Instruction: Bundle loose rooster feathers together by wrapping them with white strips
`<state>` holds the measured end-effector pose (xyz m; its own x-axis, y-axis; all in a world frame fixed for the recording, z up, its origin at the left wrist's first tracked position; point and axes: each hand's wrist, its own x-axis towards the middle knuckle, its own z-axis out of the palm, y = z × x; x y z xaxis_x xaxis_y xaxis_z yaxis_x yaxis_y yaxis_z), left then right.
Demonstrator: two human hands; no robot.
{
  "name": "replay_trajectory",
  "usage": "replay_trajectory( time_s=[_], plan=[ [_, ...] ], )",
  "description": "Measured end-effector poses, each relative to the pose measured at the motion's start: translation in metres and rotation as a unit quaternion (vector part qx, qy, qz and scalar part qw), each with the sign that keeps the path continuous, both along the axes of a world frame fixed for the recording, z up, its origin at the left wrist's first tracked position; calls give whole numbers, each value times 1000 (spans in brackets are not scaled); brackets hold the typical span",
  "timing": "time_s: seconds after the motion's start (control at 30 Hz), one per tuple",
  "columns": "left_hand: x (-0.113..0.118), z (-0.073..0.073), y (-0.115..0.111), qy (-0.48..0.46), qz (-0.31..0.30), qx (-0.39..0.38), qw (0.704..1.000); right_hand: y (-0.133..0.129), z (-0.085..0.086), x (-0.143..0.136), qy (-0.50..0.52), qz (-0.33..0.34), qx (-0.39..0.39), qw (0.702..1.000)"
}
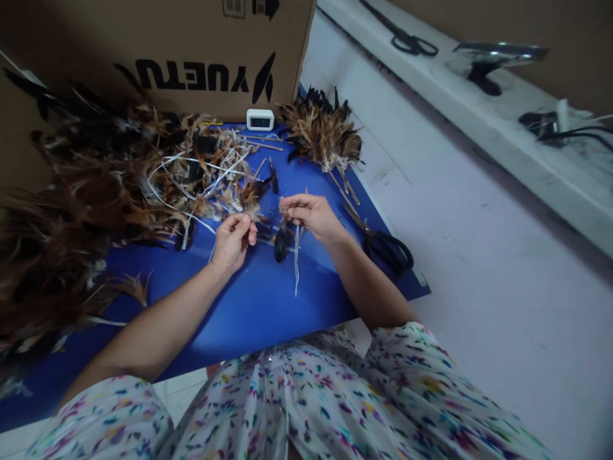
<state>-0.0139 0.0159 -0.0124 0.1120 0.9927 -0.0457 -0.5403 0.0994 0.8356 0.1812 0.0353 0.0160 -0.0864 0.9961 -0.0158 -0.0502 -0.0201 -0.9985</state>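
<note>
My left hand [234, 239] is closed in a pinch, with a small tuft of brown feathers [249, 197] at its fingertips. To its right, my right hand [311, 214] has thumb and fingers pressed together on a feather. A dark feather [281, 243] hangs just below those fingers, and beside it a thin white strip [296, 265] dangles toward the blue tabletop [268, 300]. Both hands are slightly above the table and apart from each other. What exactly lies inside each pinch is partly hidden by the fingers.
A large heap of brown and black feathers [96, 172] with white strips covers the left side. At the back right lies a feather bundle with sticks [325, 131]. Black-handled scissors [390, 249] rest near the right edge. A white digital clock [260, 120] stands before a cardboard box [201, 38].
</note>
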Motion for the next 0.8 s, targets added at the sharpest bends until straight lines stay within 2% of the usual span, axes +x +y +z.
replay_trajectory(
  time_s=[0.27,0.53,0.63,0.7,0.8],
  plan=[
    [0,2,0,-2,10,-9,1000,-6,-5,-3,-21,-67,26,997],
    [1,2,1,6,1,-22,1000,-9,-8,-4,-39,-90,76,992],
    [1,2,0,8,-5,-29,1000,-9,-11,-4,-78,-90,91,989],
    [1,2,0,7,-8,-32,999,-10,-10,-3,-150,-113,134,973],
    [1,2,0,2,-9,-38,999,-13,-6,1,-278,-164,207,923]
  ],
)
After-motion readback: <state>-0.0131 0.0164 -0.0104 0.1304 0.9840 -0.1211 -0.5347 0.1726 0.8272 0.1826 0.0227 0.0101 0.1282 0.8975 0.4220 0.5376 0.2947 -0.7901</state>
